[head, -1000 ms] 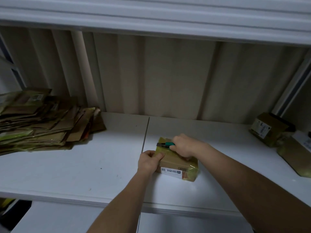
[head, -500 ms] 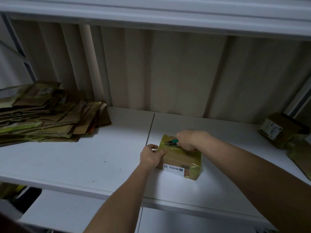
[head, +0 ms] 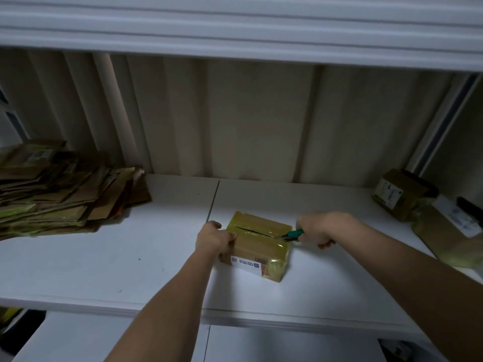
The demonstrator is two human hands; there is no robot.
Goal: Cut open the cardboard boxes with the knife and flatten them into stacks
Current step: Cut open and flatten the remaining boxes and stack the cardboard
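We're on the cut step: top tape seam of the cardboard box (head: 257, 242) is slit along most of its length, a dark gap showing from near its left end to its right edge. Box sits on the shelf (head: 104, 270), about mid-width, just right of the panel joint and nearer the front edge than the back wall. Our left hand (head: 213, 237) grips the box's left end, fingers curled over the top edge, bracing it. Our right hand (head: 317, 229) is wrapped tight around the knife (head: 292, 235); the green handle pokes out toward the box and the blade tip sits at the right end of the slit. Next, we judge: clear the blade off the right edge, then slit the taped ends, probably turning the box to reach them, and press it flat. The flattened stack (head: 60, 192) waits at the shelf's left end; more uncut boxes (head: 400, 194) sit at the right end.
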